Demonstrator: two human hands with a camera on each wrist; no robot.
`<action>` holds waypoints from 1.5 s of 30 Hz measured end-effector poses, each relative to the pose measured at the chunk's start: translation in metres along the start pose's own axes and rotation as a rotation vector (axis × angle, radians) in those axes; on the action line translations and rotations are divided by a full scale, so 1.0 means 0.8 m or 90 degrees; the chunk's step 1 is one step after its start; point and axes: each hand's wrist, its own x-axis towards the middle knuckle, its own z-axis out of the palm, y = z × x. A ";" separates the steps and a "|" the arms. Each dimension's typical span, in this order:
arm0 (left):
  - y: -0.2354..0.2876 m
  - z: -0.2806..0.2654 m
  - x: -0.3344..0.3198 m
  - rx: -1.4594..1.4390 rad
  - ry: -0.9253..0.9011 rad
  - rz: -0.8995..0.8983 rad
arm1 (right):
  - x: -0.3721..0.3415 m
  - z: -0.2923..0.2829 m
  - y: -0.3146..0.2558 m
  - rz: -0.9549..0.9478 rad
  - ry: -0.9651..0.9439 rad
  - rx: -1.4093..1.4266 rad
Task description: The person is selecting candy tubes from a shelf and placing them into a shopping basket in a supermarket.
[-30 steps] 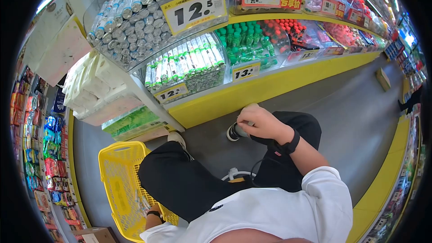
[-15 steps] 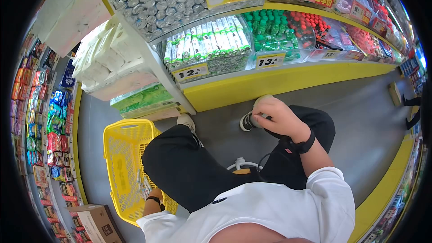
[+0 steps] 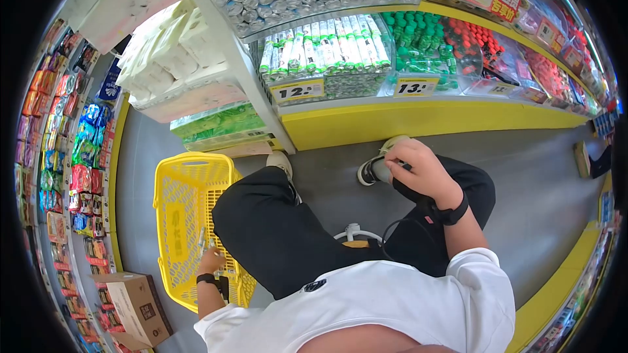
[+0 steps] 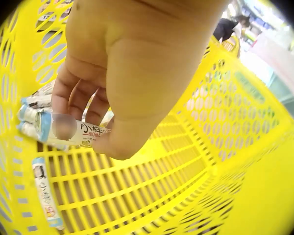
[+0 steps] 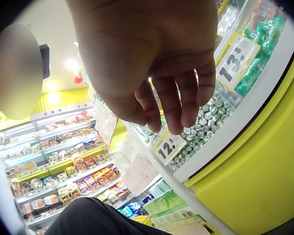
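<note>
The left hand (image 3: 211,260) has just slid from the knee-side edge of the yellow basket (image 3: 175,222) towards its middle; half a second ago the dark trouser leg (image 3: 268,242) covered most of its fingers, and now they show plainly. They're pinching a small wrapped tube (image 4: 90,131), white with a blue end, thumb on one side and fingertips on the other, so one piece is in the person's grip, apart from the basket's lone tube (image 4: 46,193) lying along the foot of the side wall. A few more tubes (image 4: 32,115) sit bunched just beyond the held one, towards that same wall. To my eye the handling is one at a time and all within the basket's rim; whether this tube is being raised or laid down, I can't tell. The right hand (image 3: 418,167) is well apart from the left, hanging near the right knee, where it has stayed, fingers loosely bent round nothing, facing the shelf's yellow base (image 3: 392,122).
</note>
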 end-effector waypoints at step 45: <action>0.561 -0.220 -0.223 -0.921 -0.464 0.499 | 0.089 -0.024 -0.044 -0.271 0.055 0.026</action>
